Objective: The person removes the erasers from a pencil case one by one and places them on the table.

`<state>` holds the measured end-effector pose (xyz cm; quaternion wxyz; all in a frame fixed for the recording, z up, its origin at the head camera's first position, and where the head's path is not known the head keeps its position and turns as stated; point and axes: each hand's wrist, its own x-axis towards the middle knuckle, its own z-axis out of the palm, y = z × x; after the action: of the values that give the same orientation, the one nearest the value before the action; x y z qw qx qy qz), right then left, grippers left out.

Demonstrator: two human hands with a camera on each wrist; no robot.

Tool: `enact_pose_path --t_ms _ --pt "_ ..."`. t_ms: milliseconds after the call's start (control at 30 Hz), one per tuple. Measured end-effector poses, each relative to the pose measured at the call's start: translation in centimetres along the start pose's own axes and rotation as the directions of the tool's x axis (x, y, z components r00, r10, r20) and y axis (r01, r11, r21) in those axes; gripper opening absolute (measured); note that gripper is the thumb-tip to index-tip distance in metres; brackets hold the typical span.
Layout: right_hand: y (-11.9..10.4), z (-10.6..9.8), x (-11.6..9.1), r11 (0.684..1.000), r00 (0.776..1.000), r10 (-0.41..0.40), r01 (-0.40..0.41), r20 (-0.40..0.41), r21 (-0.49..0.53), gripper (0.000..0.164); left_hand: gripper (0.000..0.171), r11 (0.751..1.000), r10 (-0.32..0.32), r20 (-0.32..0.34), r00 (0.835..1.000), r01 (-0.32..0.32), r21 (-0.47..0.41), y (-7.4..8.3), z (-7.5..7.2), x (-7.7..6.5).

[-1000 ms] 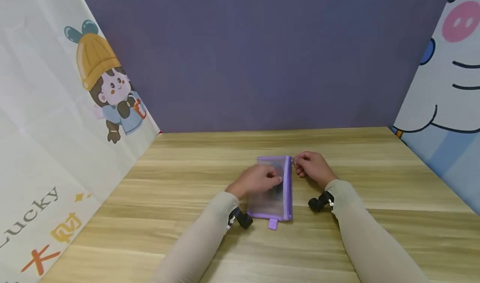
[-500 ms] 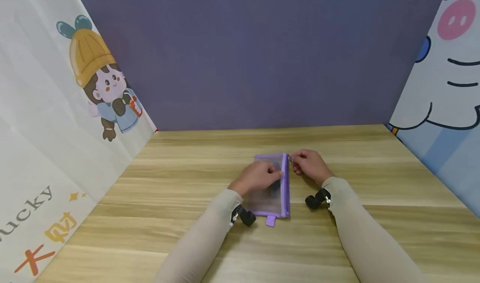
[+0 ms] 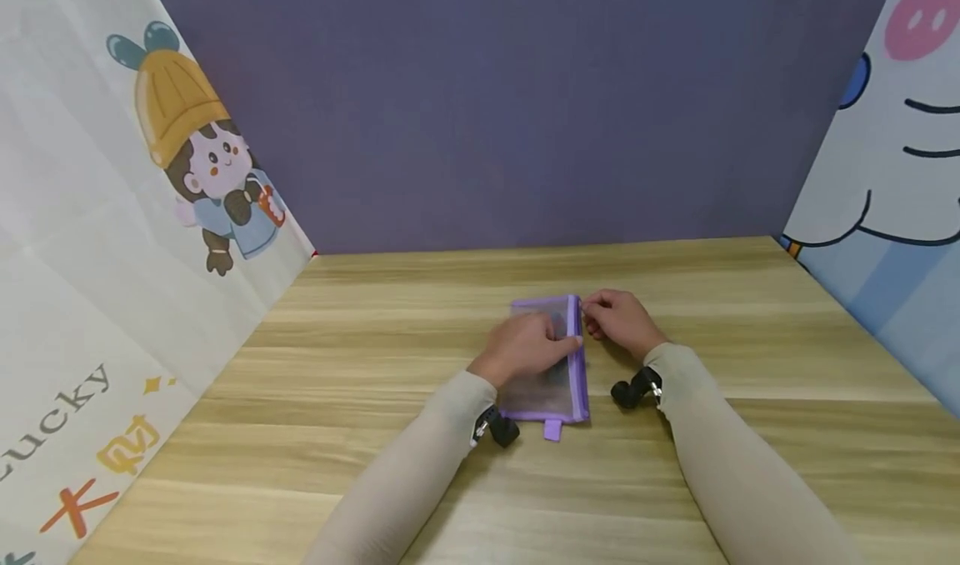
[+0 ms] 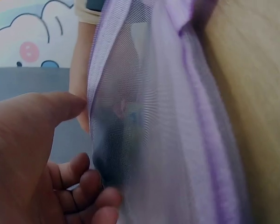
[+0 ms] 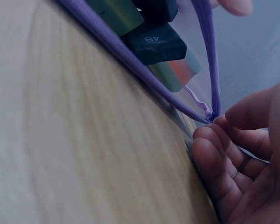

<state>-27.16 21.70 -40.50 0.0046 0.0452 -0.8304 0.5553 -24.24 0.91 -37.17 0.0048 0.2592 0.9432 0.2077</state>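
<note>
A purple-edged mesh zipper pouch point(image 3: 536, 398) lies on the table, its zipper side facing right. My left hand point(image 3: 525, 347) is over the pouch and holds the upper zipper edge, thumb at the edge and fingers curled against the mesh point(image 4: 126, 88). At the far end of the zipper, my right hand point(image 3: 618, 319) pinches the corner between thumb and fingertips; what lies inside the pinch is hidden. The right wrist view shows the zipper edges apart in a V. Inside are a dark block marked 4B point(image 5: 156, 44) and other small blocks, one with green and orange point(image 5: 177, 72).
The wooden table point(image 3: 360, 432) runs back to a dark purple-grey panel point(image 3: 525, 115). Printed cloths with a cartoon child point(image 3: 217, 161) and a pink-nosed character point(image 3: 922, 19) line the left and right sides. A purple tab point(image 3: 552, 430) sticks out from the pouch's near end.
My left hand has shifted slightly right, so its thumb now reaches over the zipper edge. The right hand stays at the far zipper corner. The head view has shifted a little.
</note>
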Motion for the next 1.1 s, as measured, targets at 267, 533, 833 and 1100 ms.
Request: enact_pose_path --t_ms 267,533,833,1100 --pt "0.0 0.0 0.4 1.000 1.000 -0.014 0.014 -0.006 -0.012 0.025 0.053 0.993 0.013 -0.043 0.999 -0.008 0.118 0.7 0.0 0.4" --pt "-0.2 0.2 0.0 1.000 1.000 0.001 -0.001 -0.012 -0.020 0.025 0.050 0.993 -0.007 -0.048 0.999 0.012 0.116 1.1 0.2 0.3" --pt "-0.1 0.1 0.0 0.999 1.000 -0.012 0.011 -0.015 -0.034 0.026 0.052 0.988 0.008 -0.058 0.998 0.001 0.156 1.4 0.3 0.5" --pt "-0.1 0.2 0.0 1.000 1.000 -0.003 0.003 -0.005 -0.014 0.026 0.042 0.983 -0.061 -0.036 0.997 0.067 0.174 1.6 0.4 0.7"
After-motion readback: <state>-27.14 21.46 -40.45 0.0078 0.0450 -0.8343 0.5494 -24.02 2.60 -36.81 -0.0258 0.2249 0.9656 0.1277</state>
